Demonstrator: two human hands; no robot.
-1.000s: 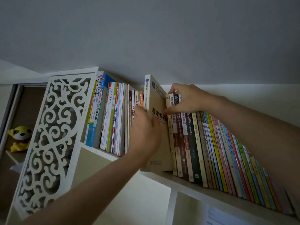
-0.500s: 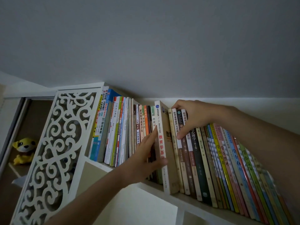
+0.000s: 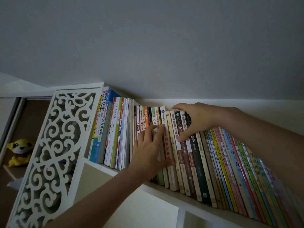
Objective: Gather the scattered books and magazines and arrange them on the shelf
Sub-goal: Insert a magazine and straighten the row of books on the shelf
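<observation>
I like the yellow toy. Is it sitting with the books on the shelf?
No, the yellow plush toy sits in a separate compartment left of the white carved panel, apart from the books.
</observation>
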